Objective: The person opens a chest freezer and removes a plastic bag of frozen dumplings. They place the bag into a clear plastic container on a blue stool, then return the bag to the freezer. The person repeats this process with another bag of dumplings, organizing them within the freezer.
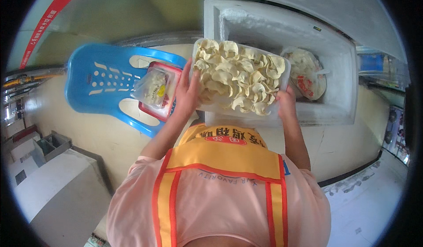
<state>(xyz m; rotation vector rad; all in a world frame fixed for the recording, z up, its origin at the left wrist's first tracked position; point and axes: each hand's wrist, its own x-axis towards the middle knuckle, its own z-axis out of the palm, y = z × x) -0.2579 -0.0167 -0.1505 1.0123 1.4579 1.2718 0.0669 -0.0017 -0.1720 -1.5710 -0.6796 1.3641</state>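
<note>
Between my two hands is a translucent plastic tray [215,102] heaped with pale folded dumplings [243,75]. My left hand [189,90] grips the tray's left end, fingers along its side. At the lower right corner, my right hand [287,102] holds the other end. The tray is over the left part of an open chest freezer [343,81], hiding much of its inside. Frost [241,17] coats the freezer's inner wall. In its right part lies a clear plastic bag [305,71] with pale and red contents, which I cannot make out.
Left of the freezer stands a blue plastic chair [82,78]. On its seat, a red-rimmed tray [158,113] carries a clear bag of pale food [153,88]. The raised freezer lid [314,12] is at the back. A white counter [69,177] lies at the lower left.
</note>
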